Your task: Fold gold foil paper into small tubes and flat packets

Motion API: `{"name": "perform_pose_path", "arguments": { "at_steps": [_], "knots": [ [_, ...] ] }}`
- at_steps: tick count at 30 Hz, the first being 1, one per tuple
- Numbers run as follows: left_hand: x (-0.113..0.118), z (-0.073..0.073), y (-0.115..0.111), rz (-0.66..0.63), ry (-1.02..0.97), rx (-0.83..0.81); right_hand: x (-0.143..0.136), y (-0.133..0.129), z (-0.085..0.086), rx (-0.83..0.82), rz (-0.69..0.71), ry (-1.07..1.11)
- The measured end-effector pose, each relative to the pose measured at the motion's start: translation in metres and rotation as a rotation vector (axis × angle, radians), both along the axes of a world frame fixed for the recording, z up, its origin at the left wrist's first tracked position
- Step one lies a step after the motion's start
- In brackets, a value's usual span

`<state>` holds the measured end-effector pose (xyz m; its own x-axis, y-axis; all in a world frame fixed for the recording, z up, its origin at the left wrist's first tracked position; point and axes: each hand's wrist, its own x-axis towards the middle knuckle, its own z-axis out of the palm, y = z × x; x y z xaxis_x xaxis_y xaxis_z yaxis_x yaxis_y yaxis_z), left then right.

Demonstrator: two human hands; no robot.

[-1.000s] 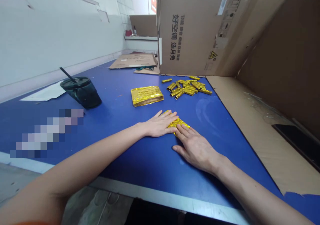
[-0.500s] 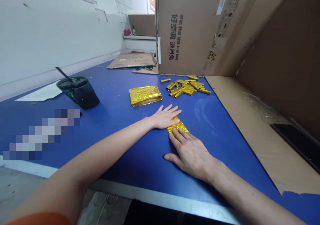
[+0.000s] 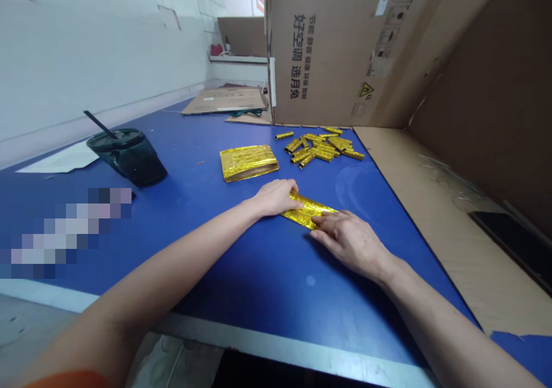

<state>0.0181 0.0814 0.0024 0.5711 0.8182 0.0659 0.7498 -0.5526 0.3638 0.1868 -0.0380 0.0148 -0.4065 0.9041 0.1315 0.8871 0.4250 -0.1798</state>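
Observation:
A flat, shiny gold foil piece (image 3: pixel 307 210) lies on the blue table between both hands. At its left end, my left hand (image 3: pixel 278 196) grips the edge with bent fingers and the thumb on top. My right hand (image 3: pixel 345 233) has its fingers curled over the other end, thumb on the near side. Beyond the left hand rests a stack of gold foil sheets (image 3: pixel 249 161). Farther back to the right is a loose pile of small folded gold foil tubes (image 3: pixel 321 148).
A dark green cup (image 3: pixel 133 155) with a straw stands at the left, by a white paper (image 3: pixel 60 158). A large cardboard box (image 3: pixel 336 49) rises behind the foil tubes. Flat cardboard (image 3: pixel 414 215) lies along the right of the blue table (image 3: pixel 259 273).
Both hands lay flat, pressing on the foil piece; now their fingers have curled around its ends. The foil has turned and more of it shows. My right hand moved right and slightly up.

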Motion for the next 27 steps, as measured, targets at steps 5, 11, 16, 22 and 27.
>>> {"name": "perform_pose_path", "arguments": {
  "at_steps": [5, 11, 16, 22, 27],
  "knots": [
    [-0.002, 0.005, -0.001, -0.006, -0.14, -0.108, 0.001, 0.002, -0.003, 0.022, 0.046, 0.009],
    [-0.003, 0.007, -0.007, -0.034, -0.369, -0.192, 0.002, 0.002, -0.006, 0.062, 0.042, 0.17],
    [-0.001, 0.015, -0.015, -0.125, -0.442, -0.282, 0.006, 0.004, -0.005, 0.291, -0.177, 0.41],
    [0.001, 0.021, -0.021, -0.198, -0.489, -0.357, 0.005, 0.007, -0.004, -0.074, -0.214, 0.491],
    [0.002, 0.017, -0.02, -0.179, -0.535, -0.341, 0.004, 0.01, -0.01, -0.143, -0.289, 0.585]
  ]
}}
